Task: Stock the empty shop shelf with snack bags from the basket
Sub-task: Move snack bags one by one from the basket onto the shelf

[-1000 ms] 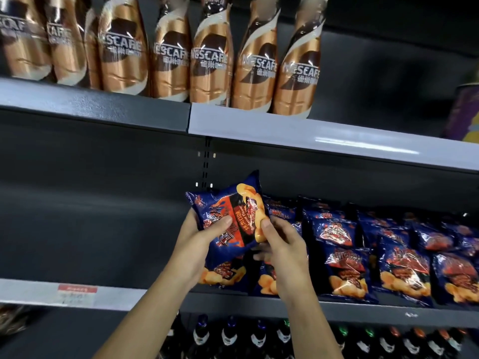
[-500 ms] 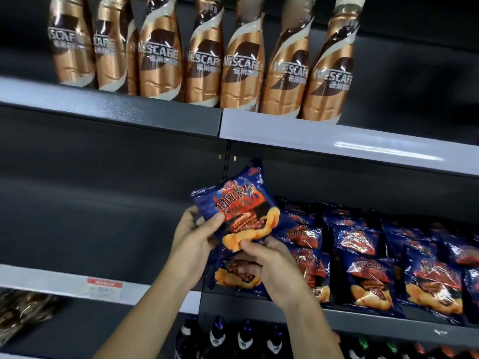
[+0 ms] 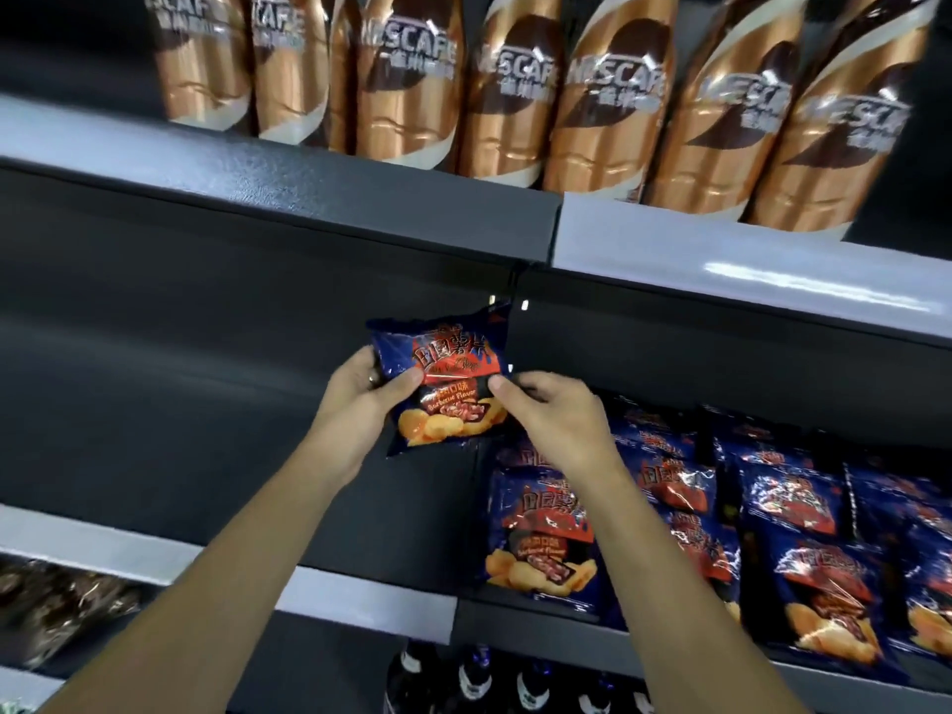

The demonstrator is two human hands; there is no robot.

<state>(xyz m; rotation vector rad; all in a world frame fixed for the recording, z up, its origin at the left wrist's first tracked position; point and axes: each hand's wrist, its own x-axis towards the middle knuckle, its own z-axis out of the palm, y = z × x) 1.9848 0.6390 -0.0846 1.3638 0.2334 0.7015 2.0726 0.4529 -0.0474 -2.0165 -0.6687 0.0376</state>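
I hold one blue snack bag [image 3: 443,383] with orange crisps printed on it upright in front of the dark shelf bay. My left hand [image 3: 360,399] grips its left edge, thumb on the front. My right hand [image 3: 546,409] pinches its right edge. The bag hangs in the air above the left end of the shelf board [image 3: 360,590], just left of the upright divider. Several matching blue bags [image 3: 762,533] stand in rows on the shelf to the right. The basket is out of sight.
Copper Nescafe bottles [image 3: 608,105] line the shelf above. Dark bottles [image 3: 479,682] stand on the level below. A dark wrapped packet [image 3: 56,605] lies at the lower left. The shelf bay left of the divider holds nothing.
The bag has turned from tilted to upright and shifted left, away from the stocked rows. Both hands moved with it, and my view has come closer to the shelf.
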